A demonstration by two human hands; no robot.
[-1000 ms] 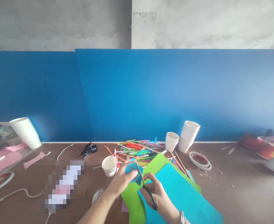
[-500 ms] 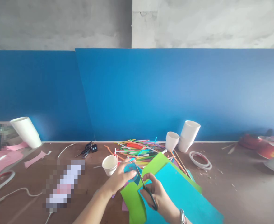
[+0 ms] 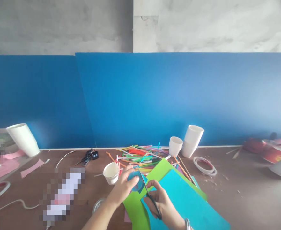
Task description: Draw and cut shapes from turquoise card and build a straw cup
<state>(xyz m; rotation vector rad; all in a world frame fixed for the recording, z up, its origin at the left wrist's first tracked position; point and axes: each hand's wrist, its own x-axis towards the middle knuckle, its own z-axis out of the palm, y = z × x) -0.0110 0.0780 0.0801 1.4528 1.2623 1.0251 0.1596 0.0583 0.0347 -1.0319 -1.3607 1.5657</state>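
- Left hand [image 3: 124, 187] pinches the blue paper [image 3: 137, 186], near green paper [image 3: 136, 207].
- Right hand [image 3: 159, 199] curls round the scissors [image 3: 148, 193], blades by the blue paper.
- It seems light and bendy; probably best pinched flat.

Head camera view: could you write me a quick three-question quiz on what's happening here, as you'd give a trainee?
1. What tool does the person's right hand hold?
2. True or false: in this view, the keys lie to the left of the pile of straws.
3. The left hand grips: a) a white cup; b) blue paper; c) a pink strip.

Key: 1. Scissors. 2. True. 3. b.
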